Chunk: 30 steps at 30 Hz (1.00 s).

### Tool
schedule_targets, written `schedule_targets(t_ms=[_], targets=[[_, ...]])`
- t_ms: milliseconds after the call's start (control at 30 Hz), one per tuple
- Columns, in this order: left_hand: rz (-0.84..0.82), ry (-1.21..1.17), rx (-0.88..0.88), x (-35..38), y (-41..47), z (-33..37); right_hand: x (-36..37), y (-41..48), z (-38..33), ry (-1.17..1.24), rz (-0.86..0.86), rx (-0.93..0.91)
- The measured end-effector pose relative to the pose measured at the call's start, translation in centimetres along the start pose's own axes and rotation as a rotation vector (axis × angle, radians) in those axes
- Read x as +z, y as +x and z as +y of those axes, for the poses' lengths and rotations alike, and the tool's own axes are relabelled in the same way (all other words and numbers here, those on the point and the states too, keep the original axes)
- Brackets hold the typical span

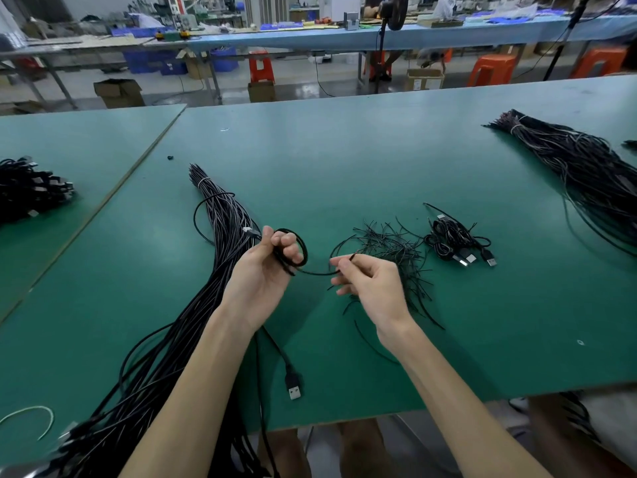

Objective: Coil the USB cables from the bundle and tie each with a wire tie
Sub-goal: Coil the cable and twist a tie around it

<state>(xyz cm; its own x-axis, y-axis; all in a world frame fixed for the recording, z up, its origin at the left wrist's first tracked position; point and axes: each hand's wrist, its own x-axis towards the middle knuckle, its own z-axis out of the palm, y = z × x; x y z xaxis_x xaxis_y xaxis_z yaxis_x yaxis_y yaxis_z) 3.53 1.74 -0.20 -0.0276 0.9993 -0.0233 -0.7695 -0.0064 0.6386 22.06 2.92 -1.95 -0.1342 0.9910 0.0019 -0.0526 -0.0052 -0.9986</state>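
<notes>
A wide green work table (344,150) fills the view, and across its left half lies the long bundle of black USB cables (193,322), running from the near edge up and away to a far end cinched by a white band (203,181). A second dark cable bundle (586,167) lies well apart at the far right, also banded near its far tip. At the far left sits a heap of black coiled cables with metal plugs (31,191). Between the long bundle and the right-hand bundle lies a loose scatter of thin black wire ties (396,250), and just beside it to the right a small cluster of coiled black cables (451,243) with their plugs showing. The two hands are held apart above the table, near the scatter of ties. The left hand (265,270), palm up, grips a small round coil of black cable (303,250) with curled fingers. The right hand (365,281) pinches a thin black strand (320,272) between thumb and forefinger; it runs from the coil, but whether it is cable or tie cannot be told. Below the left wrist a black USB-A plug (293,389) rests on the table. A pale green wire loop (34,415) lies at the near left.
</notes>
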Motion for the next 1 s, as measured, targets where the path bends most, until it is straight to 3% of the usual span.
schedule_targets(t_ms=[167, 300, 500, 767, 1000], targets=[[-0.106, -0.028, -0.143, 0.5, -0.5, -0.1, 2.6, -0.8, 0.4, 0.028, -0.152, -0.013], [-0.164, -0.038, -0.203, 1.0, -0.8, 0.0, 4.0, -1.3, -0.2, 0.223, -0.234, 0.066], [-0.098, 0.347, -0.103, 1.0, -0.8, -0.8, 3.5, -1.6, 0.4, 0.305, -0.111, 0.047], [-0.072, 0.606, 0.026, 1.0, -1.0, -1.4, 3.5, -1.4, 1.2, 0.328, 0.057, -0.055], [-0.127, 0.497, -0.056, 1.2, -1.4, -1.0, 3.7, -1.4, 1.6, 0.21, 0.082, -0.109]])
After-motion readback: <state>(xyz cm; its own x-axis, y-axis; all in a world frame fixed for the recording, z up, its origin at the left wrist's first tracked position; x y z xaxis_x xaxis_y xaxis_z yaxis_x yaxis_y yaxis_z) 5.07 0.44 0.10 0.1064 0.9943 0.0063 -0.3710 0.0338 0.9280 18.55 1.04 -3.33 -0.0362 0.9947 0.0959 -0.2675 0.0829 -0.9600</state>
